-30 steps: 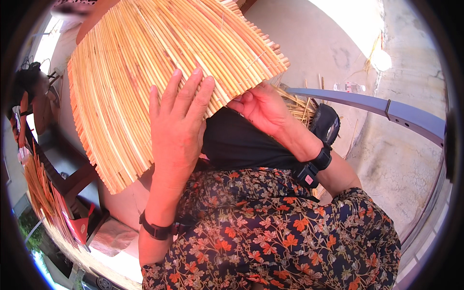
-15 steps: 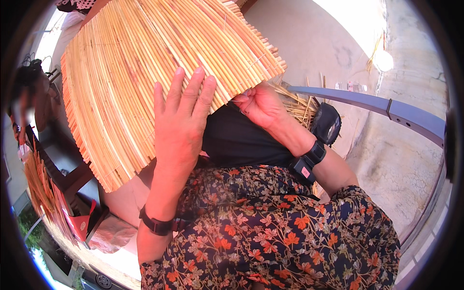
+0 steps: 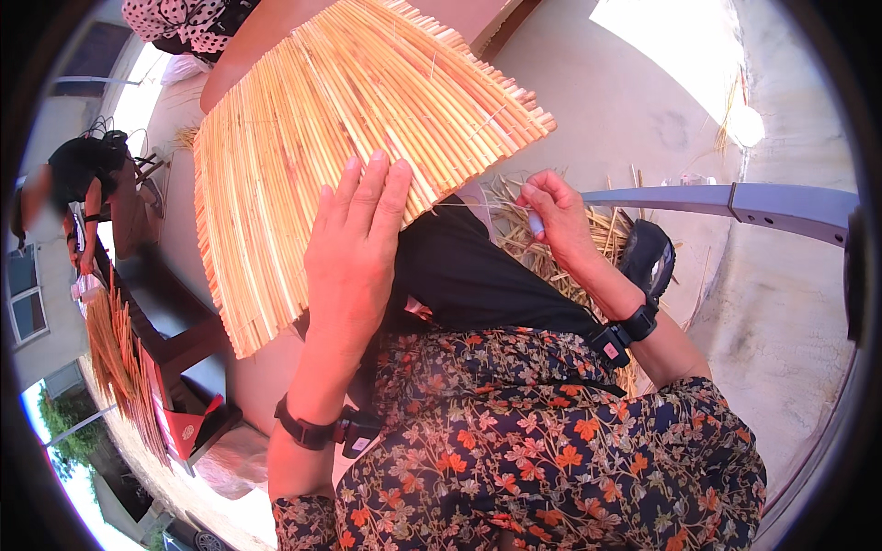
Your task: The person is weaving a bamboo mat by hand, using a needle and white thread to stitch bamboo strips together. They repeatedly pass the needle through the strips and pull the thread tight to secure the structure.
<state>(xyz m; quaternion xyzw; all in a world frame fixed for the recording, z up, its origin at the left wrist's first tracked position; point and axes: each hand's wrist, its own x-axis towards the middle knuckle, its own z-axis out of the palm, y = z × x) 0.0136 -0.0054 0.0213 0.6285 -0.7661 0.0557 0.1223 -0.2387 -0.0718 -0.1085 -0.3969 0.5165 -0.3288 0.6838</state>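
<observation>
The left hand [image 3: 354, 253] lies open, palm down, its fingers straight and pointing away across the mat's near edge, the forearm upright below. The right hand [image 3: 559, 219] is raised beside the mat [image 3: 358, 147], fingers curled around a small pale thing [image 3: 536, 223], a thin thread stretched between hand and mat. Straw-yellow, reddish in streaks and ragged-edged, the mat spreads before the lap [image 3: 469, 271]; its stalks slant from upper left to lower right.

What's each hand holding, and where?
Right hand: apparently thin thread, pinched beyond the reed mat, plus something pale. Left hand: flat atop the mat, thumb hidden.
</observation>
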